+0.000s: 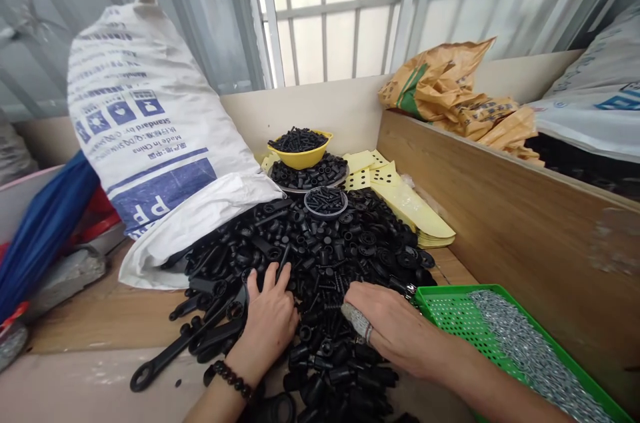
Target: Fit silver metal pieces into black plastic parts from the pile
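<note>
Reaching left hand (271, 311): laid palm down on the pile (353, 249) of black parts; its fingers are spread, and a slim rod (283, 255) is seen at their tips, though whether it is gripped cannot be told.
Right hand (397, 326): held at the right side of the pile with its fingers curled; whether anything is grasped cannot be told.
Grey cover (357, 321): worn on a digit of the right hand.
Bracelet (233, 380): worn at the left wrist, strung with dark beads.
Pile: spread over the bench (105, 316), between the sack (145, 123) and the green tray (447, 319).
Sack: printed in blue, propped behind the left hand, its mouth turned onto the pile.
Yellow bowl (303, 157): heaped with small black pieces and set above a loaded plate (296, 191).
Clear dish (325, 216): filled with slim black pieces, placed just before the plate.
Yellow cards (420, 213): stacked along the pile's far right, some pierced with holes.
Green tray: placed near the right forearm, its right part covered by silvery pieces (535, 343).
Brown bag (450, 86): crumpled on the wooden partition (505, 216).
</note>
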`<control>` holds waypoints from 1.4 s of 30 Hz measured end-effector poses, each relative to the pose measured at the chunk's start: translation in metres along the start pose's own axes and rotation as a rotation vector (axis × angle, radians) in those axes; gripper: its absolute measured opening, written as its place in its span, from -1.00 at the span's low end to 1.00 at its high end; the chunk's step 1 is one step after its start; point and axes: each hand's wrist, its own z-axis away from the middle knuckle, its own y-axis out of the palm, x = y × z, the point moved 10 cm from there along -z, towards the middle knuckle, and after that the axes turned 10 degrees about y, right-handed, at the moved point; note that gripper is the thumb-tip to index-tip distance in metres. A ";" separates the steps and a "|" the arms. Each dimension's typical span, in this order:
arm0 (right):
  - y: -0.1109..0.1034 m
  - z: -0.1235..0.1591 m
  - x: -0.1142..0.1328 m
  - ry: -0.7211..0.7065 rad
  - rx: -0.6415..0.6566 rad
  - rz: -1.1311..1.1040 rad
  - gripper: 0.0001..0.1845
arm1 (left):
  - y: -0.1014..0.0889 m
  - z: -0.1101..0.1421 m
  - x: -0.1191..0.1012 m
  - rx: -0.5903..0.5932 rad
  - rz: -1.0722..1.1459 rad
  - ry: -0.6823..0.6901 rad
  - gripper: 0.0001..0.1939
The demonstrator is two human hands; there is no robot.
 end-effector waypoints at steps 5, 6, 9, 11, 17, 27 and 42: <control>-0.005 0.001 0.001 -0.021 -0.039 -0.023 -0.68 | -0.025 0.003 0.004 -0.106 0.149 0.055 -0.91; -0.005 0.002 0.002 -0.031 -0.052 -0.022 -0.69 | -0.031 0.004 0.004 -0.134 0.200 0.075 -0.93; -0.005 0.003 0.007 -0.057 -0.085 0.011 -0.70 | -0.046 0.008 -0.003 -0.203 0.360 0.141 -0.92; -0.003 0.004 0.011 -0.076 -0.096 0.055 -0.71 | -0.054 0.010 -0.011 -0.239 0.441 0.174 -0.90; 0.002 0.017 0.028 -0.201 -0.194 0.153 -0.74 | -0.060 0.009 -0.031 -0.232 0.743 0.167 -0.85; 0.011 0.030 0.015 -0.146 -0.176 0.007 -0.73 | -0.022 0.025 -0.034 -0.211 1.301 -0.125 -0.79; -0.004 0.050 0.021 -0.186 -0.089 -0.283 -0.76 | -0.001 0.031 -0.041 -0.166 1.642 -0.353 -0.71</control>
